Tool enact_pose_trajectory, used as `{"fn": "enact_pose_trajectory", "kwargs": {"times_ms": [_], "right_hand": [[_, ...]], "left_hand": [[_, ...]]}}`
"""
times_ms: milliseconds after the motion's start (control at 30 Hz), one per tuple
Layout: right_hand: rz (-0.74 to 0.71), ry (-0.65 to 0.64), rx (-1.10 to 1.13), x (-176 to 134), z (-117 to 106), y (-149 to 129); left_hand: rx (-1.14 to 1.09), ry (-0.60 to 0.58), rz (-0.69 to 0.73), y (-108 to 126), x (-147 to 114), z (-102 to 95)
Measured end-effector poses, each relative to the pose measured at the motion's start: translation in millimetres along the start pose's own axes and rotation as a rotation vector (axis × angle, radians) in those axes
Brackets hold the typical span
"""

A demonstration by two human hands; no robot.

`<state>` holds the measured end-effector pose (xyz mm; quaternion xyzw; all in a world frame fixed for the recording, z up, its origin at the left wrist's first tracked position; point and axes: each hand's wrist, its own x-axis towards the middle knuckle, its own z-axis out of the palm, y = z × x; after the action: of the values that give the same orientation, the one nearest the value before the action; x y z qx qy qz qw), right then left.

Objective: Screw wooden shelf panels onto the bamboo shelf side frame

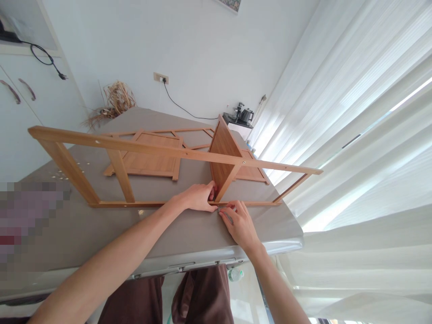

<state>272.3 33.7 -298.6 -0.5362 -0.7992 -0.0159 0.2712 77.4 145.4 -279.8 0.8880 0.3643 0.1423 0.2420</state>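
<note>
A ladder-like wooden side frame (158,150) stands on its long edge on the table. A wooden panel (224,146) stands upright behind it, meeting the frame at a crossbar (227,182). My left hand (199,198) is closed around the frame's lower rail by the foot of that crossbar, thumb in front, fingers curled behind near the panel's bottom corner. My right hand (239,222) pinches a small metal fastener, apparently a screw (218,209), against the front of the lower rail, close to my left thumb. The fingers partly cover it.
Behind the frame lie a flat wooden panel (151,155), another panel (249,168) and a second slatted frame (162,131). Small loose pieces (62,173) are scattered at left, with one (141,212) in front of the rail. A kettle (246,115) stands at the back right beside curtains (354,135).
</note>
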Motion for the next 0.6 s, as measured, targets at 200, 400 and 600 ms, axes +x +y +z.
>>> {"fn": "enact_pose_trajectory", "kwargs": {"times_ms": [200, 400, 600], "right_hand": [[0.028, -0.022, 0.065, 1.1, 0.0, 3.1], [0.075, -0.027, 0.203, 1.1, 1.0, 7.4], [0.077, -0.029, 0.176, 1.6, -0.7, 6.1]], "left_hand": [[-0.002, 0.015, 0.019, -1.5, -0.1, 0.1], [-0.025, 0.021, -0.003, -0.8, 1.4, 1.5], [-0.005, 0.034, -0.001, 0.3, 1.1, 1.4]]}}
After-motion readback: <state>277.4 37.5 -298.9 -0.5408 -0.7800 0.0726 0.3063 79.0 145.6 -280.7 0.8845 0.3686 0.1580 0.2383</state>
